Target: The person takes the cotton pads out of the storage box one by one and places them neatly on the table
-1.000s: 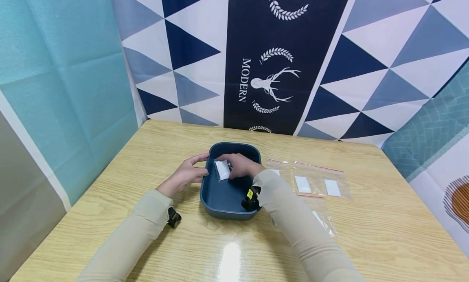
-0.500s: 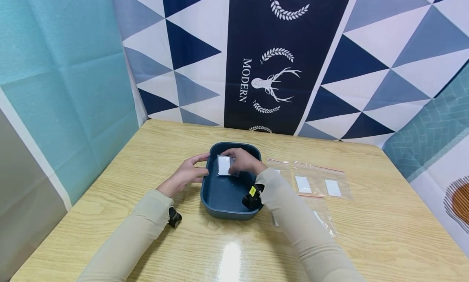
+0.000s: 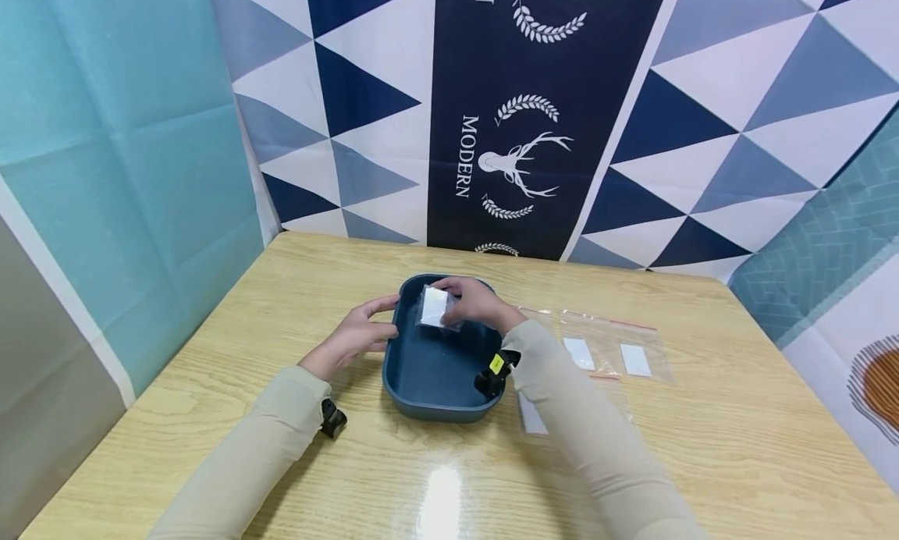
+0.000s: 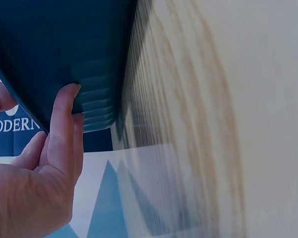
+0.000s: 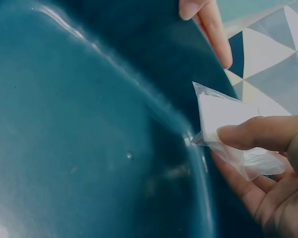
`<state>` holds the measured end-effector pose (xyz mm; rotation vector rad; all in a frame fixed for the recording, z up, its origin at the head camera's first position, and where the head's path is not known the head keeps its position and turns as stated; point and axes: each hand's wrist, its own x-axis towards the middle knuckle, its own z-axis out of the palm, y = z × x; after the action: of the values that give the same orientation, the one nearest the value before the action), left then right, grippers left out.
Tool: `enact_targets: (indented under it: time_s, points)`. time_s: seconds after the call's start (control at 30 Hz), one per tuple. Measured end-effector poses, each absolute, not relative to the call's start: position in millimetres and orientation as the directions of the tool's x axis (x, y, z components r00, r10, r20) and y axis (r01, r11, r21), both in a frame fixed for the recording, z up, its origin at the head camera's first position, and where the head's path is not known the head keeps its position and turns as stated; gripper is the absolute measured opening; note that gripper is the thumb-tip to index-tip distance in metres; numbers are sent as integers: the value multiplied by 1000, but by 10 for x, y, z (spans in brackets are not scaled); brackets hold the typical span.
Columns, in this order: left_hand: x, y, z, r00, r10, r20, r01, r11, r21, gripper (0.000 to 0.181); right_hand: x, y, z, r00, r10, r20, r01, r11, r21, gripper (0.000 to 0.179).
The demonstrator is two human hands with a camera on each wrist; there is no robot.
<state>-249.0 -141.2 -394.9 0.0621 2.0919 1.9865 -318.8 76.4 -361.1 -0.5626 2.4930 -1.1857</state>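
Observation:
My left hand (image 3: 356, 333) holds the left wall of a dark blue plastic bin (image 3: 438, 409); in the left wrist view, fingers (image 4: 64, 116) press its ribbed outer side and another digit lies at the rim. Over the far end of the bin, my right hand (image 3: 477, 302) grips a small clear plastic bag (image 3: 434, 307) with a white rectangle on it. Close up in the right wrist view, the thumb lies on the white face of the bag (image 5: 221, 116), with the other fingers behind it. The bag's excess plastic is crumpled, and its contents cannot be made out.
Several clear zip bags with white labels (image 3: 635, 360) lie flat on the wooden table (image 3: 316, 477), right of the bin. The right forearm partly covers some. A patterned cloth (image 3: 506, 158) hangs behind the table, with a pale blue one (image 3: 126, 165) on the left.
The right hand has lifted slightly and shifted right with the bag, whose white face has turned. The left hand stays at the bin's side, and the bin has hardly moved.

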Motion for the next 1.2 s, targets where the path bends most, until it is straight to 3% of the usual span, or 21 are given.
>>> enact_targets:
  time_s: [0.87,1.2]
  points:
    - [-2468,-1399,-3958,-967,209,-144,-132,72,989,66,-2807,1075,-3386,-887,-462,-12,-206,417,-885,62]
    - [-2442,-1413,-3930,-961,239,-142,-132,55,990,68,-2597,1399,-3306,-905,-425,-3,-204,440,-874,62]
